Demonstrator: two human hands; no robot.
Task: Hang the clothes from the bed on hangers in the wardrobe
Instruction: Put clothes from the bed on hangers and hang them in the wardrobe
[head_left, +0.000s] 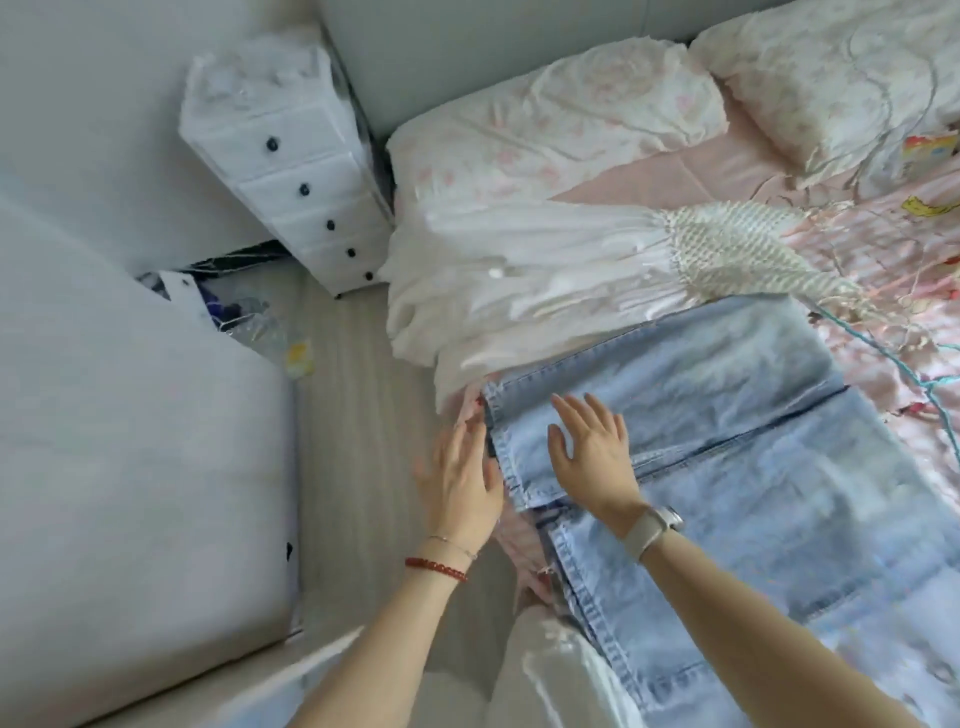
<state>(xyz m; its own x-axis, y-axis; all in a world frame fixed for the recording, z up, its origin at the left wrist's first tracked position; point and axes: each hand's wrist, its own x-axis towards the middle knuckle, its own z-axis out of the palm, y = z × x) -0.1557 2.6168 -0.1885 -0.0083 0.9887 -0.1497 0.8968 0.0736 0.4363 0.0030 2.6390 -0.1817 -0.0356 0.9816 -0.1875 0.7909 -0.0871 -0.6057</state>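
Observation:
Light blue jeans (737, 457) lie spread flat on the pink bed (675, 176), their hems at the near edge. My right hand (595, 449) lies flat on one leg near its hem, fingers straight. My left hand (462, 480) is at the bed's edge beside the same hem, fingers straight and touching the denim's border. A white garment with a smocked, fringed part (545, 275) lies beyond the jeans. No hanger is in view.
A white drawer tower with black knobs (291, 171) stands by the head of the bed. Two pillows (561, 119) lie at the top. A big white surface (130, 415) fills the left. Clutter (244, 317) lies on the narrow wood floor strip.

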